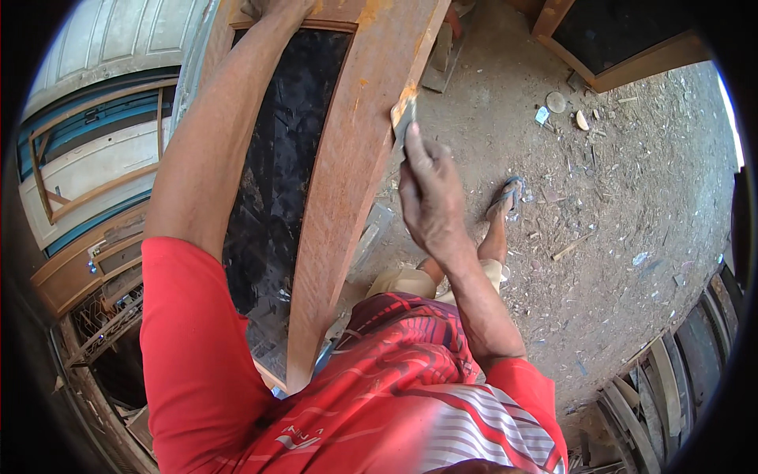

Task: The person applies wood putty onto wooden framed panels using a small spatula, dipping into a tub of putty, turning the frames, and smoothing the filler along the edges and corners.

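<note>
In my right hand [430,186] is a putty knife [403,126], its blade smeared with orange-brown putty. My index finger lies stretched along it. The blade is at the right edge of a wooden panel frame [335,182], which leans upright before me and has a dark glossy inset [276,150]. Orange putty patches [375,9] mark the frame's upper part. My left hand [272,8] is at the frame's top rail, near the picture's upper edge. Most of its fingers are cut off, so its grip does not show.
Another dark-panelled wooden frame [604,75] stands at the upper right. Wood chips and scraps litter the dirt floor [600,221]. Stacked boards [671,379] lie at the lower right. Old doors and frames [103,150] lean at the left. My sandalled foot [509,197] is on the floor.
</note>
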A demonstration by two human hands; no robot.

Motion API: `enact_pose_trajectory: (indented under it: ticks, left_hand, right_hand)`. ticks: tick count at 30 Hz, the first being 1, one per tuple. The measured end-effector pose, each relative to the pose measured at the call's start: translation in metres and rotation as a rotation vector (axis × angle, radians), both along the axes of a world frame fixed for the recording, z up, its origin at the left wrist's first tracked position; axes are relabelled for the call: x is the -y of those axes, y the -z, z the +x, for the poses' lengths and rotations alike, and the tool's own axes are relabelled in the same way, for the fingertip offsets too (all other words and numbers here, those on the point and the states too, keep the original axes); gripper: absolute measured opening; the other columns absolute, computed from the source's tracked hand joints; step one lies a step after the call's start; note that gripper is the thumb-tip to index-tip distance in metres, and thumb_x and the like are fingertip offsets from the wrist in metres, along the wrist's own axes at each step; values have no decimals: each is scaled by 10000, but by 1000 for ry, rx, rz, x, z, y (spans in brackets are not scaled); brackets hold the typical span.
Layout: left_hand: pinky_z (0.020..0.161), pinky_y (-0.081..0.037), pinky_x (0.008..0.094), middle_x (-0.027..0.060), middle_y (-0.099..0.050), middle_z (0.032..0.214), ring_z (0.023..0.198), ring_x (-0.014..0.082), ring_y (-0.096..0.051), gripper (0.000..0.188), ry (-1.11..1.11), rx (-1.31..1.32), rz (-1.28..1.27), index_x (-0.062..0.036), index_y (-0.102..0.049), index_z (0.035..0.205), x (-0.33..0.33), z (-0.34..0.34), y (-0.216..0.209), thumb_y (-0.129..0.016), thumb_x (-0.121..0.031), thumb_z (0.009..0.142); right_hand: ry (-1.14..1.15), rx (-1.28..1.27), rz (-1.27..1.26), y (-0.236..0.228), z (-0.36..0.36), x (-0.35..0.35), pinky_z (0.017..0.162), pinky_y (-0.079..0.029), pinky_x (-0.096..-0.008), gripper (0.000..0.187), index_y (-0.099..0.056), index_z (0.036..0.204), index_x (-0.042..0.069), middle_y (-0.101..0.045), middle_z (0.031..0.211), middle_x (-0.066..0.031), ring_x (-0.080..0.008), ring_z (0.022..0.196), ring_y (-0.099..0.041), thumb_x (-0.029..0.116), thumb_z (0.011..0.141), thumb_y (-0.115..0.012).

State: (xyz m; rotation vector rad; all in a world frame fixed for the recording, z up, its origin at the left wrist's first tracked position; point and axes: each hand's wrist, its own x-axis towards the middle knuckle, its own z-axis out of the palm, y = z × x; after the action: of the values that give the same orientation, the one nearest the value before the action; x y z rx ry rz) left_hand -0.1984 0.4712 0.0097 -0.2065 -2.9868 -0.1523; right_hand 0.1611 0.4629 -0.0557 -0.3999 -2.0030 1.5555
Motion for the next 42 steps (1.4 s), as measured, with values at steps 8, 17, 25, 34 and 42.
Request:
enact_pose_trajectory:
  ticks: [8, 17, 25, 34, 42]
  left_hand:
    - [1084, -495, 540, 238, -728, 1289, 1255, 411, -662, 626, 3, -8, -15, -85, -755, 1285, 9, -2, 0, -554, -589, 973]
    - [1080, -499, 534, 238, -731, 1280, 1248, 411, -666, 625, 25, -15, -21, -75, -761, 1264, 8, -5, 0, -557, -589, 972]
    - [1077, -502, 528, 239, -734, 1271, 1243, 410, -670, 625, 40, -29, -19, -67, -766, 1246, 15, -11, 4, -559, -589, 972]
    - [1073, -506, 522, 239, -737, 1261, 1236, 409, -674, 626, 52, -41, -8, -57, -771, 1225, 12, -13, 4, -562, -589, 971]
    - [1077, -505, 515, 240, -739, 1254, 1239, 404, -673, 620, 32, -25, -16, -47, -773, 1205, 8, -9, 1, -572, -584, 968]
  right_hand:
    - [0, 211, -47, -25, 14, -38, 839, -546, -427, 642, -621, 1487, 99, -637, 1071, -212, -340, 939, -665, -104, 878, -629]
    - [-187, 144, -38, -24, 27, -20, 844, -545, -457, 686, -578, 1518, 60, -631, 1107, -217, -357, 961, -668, -101, 856, -659]
    - [-15, 76, -70, -19, 30, 6, 832, -552, -422, 652, -592, 1500, 46, -627, 1098, -211, -347, 939, -659, -116, 872, -656]
    - [-95, 164, -147, -34, 27, -1, 824, -551, -411, 679, -579, 1513, 51, -634, 1093, -218, -341, 918, -663, -131, 861, -640]
    - [-7, 170, -244, -35, 33, -5, 761, -531, -409, 628, -618, 1480, 62, -611, 938, -187, -323, 812, -635, -108, 876, -640]
